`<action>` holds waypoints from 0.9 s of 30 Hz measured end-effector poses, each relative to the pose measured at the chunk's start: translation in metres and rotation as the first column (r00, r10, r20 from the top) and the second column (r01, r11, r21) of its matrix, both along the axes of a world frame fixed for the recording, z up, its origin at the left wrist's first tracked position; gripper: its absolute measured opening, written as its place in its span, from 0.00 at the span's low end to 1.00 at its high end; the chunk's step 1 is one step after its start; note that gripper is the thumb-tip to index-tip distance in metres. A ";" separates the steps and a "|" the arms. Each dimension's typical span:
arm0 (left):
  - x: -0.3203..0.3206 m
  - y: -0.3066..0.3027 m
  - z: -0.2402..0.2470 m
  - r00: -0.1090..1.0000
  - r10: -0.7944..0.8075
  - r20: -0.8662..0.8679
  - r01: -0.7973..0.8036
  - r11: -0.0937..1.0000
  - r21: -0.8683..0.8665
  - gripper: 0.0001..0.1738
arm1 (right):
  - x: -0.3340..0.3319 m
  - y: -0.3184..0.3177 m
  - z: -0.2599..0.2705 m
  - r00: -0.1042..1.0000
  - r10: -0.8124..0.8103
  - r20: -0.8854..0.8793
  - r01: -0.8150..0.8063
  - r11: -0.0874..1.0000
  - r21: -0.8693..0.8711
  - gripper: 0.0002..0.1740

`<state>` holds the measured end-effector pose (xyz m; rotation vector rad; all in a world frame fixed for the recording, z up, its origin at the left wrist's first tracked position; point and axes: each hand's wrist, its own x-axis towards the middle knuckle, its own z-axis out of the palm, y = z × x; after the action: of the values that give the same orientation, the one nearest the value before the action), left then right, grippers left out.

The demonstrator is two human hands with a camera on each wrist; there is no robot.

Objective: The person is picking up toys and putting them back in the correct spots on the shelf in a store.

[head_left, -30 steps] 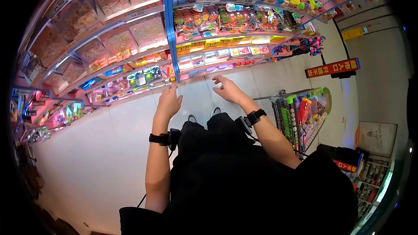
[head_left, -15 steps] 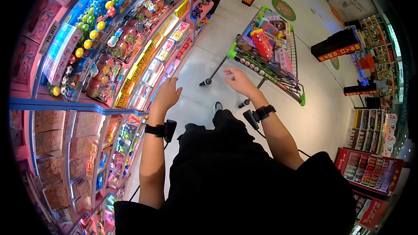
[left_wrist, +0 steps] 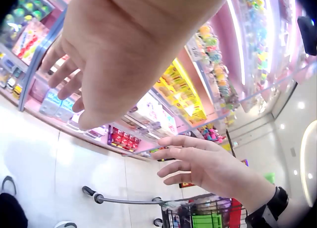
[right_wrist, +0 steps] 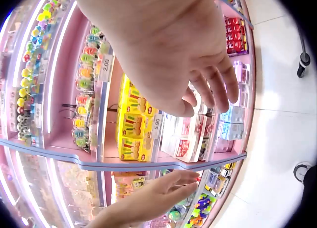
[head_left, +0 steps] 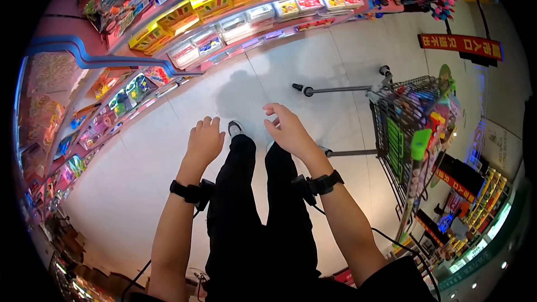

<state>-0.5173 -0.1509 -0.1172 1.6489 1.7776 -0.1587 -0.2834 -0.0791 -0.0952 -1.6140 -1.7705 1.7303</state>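
Note:
My left hand (head_left: 206,141) hangs in front of my legs, fingers loosely bent and holding nothing. To its right, my right hand (head_left: 288,130) is also empty, thumb apart from the relaxed fingers. The two hands are apart, over the pale floor. Nearest ahead of them is a lit pink shelf unit with yellow boxes (head_left: 211,1) and clear plastic packs (head_left: 235,27) on its lower tiers. In the right wrist view, my right hand (right_wrist: 173,54) overlaps the shelf goods, with the left hand (right_wrist: 156,196) below it.
A shopping cart (head_left: 394,128) loaded with colourful packages stands at my right, its legs reaching across the tiles. Blue edging (head_left: 84,59) divides the shelf bays. A red sign with yellow characters (head_left: 461,45) hangs at the upper right.
The view swung right toward the cart, then back to the shelves, which now appear nearer. Both hands stay empty and relaxed, slightly lower in the view; more of my legs shows.

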 end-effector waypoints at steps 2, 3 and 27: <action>-0.020 -0.015 -0.044 0.993 0.103 0.057 -0.103 0.995 -0.006 0.21 | -0.026 0.017 -0.043 0.996 0.092 0.002 -0.092 0.993 0.074 0.20; -0.025 -0.022 -0.063 0.988 0.134 0.071 -0.134 0.991 -0.011 0.23 | -0.032 0.025 -0.060 0.989 0.147 0.027 -0.150 0.979 0.141 0.19; -0.073 0.064 -0.209 0.698 0.582 0.417 -0.673 0.732 0.105 0.22 | -0.196 0.164 -0.229 0.761 -0.543 -0.354 0.342 0.800 -0.493 0.21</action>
<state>-0.5903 -0.0864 -0.3263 1.0197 2.0119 0.6764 -0.4790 0.0848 -0.3247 -1.3990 -0.7390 2.0761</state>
